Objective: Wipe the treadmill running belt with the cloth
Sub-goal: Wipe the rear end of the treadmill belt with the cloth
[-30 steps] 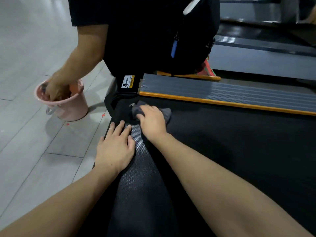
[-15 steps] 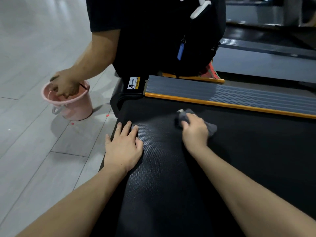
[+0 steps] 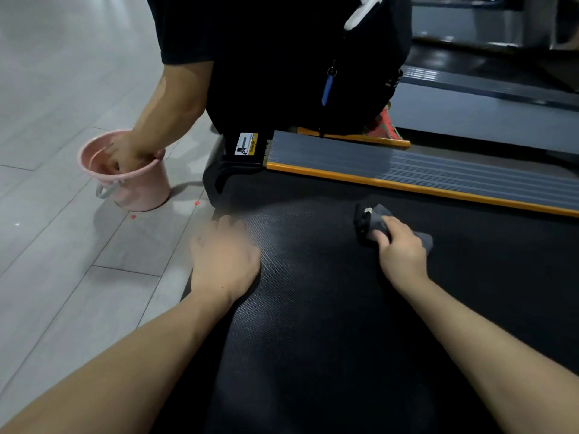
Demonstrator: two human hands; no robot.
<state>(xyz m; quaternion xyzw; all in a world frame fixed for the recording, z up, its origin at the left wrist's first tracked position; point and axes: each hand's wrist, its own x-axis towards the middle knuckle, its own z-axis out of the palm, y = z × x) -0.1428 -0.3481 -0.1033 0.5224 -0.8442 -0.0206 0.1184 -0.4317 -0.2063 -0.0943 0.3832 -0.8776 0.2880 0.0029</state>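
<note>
Right hand [image 3: 402,255] grips a crumpled grey cloth [image 3: 377,222] near the black textured running belt's [image 3: 313,324] far edge; left hand [image 3: 224,258] rests flat. Firm, overlapping strokes should serve best.

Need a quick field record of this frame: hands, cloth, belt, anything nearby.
left hand: flat on the belt's near-left edge, blurred
right hand: grips the cloth, pressing it on the belt
cloth: grey, bunched, far part of the belt
running belt: black, textured
side rail: grey ribbed, orange edge
pink bucket: on the floor, second person's hand inside
</note>
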